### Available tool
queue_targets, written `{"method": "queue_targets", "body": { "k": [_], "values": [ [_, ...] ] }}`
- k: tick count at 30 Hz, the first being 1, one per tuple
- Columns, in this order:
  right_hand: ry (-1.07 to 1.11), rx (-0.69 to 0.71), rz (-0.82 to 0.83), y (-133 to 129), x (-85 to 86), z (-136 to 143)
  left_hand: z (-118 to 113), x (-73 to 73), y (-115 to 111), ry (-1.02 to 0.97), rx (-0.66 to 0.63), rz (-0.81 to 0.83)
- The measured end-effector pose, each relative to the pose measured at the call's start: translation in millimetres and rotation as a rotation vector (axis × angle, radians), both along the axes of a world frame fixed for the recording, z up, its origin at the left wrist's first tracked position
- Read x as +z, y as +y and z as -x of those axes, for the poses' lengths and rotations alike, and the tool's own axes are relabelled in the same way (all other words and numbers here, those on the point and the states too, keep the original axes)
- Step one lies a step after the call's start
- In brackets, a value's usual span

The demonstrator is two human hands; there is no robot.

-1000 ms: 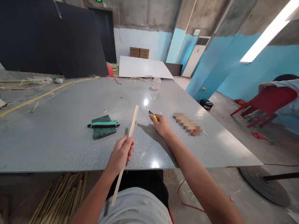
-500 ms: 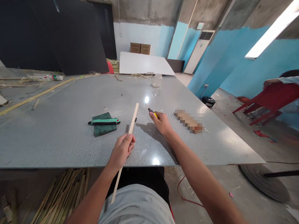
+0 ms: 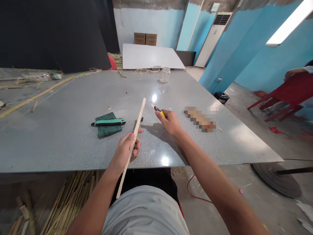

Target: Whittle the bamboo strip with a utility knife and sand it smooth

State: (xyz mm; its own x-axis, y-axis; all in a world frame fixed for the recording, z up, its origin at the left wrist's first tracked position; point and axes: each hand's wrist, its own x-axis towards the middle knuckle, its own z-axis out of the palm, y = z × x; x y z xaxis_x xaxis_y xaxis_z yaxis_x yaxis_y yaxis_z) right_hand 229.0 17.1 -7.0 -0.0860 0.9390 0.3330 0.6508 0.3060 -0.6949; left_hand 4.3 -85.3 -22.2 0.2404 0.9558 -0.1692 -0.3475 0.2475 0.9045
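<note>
My left hand [image 3: 129, 147] holds a pale bamboo strip [image 3: 139, 122] between thumb and fingers, its index finger lifted off. The strip slants from near my shirt up over the table. My right hand [image 3: 170, 122] is closed around a yellow-and-black utility knife [image 3: 160, 112], whose thin tip points up and left, apart from the strip. Left of the strip, a teal-and-black folding tool [image 3: 109, 122] lies across a dark green sheet of sandpaper [image 3: 110, 132]. A small black piece [image 3: 142, 119] lies just behind the strip.
The grey table [image 3: 73, 147] carries a glass jar [image 3: 165, 75] at the back and a blurred-out brown object [image 3: 200, 119] at right. A white panel [image 3: 151, 57] stands beyond. Bamboo strips [image 3: 70, 202] are piled below left. A person sits on a red chair [image 3: 288, 85] at right.
My left fingers have loosened and the index finger has come away from the strip, which has turned slightly. The view has tipped down a little. My right hand keeps hold of the knife.
</note>
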Motion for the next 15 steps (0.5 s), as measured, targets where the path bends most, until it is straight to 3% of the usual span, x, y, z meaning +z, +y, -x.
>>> {"method": "queue_targets", "body": {
  "k": [15],
  "values": [
    [0.027,0.053,-0.001,1.9,-1.1,-1.6,3.1,6.2,0.0,-0.071,0.027,0.0]
  ]
}}
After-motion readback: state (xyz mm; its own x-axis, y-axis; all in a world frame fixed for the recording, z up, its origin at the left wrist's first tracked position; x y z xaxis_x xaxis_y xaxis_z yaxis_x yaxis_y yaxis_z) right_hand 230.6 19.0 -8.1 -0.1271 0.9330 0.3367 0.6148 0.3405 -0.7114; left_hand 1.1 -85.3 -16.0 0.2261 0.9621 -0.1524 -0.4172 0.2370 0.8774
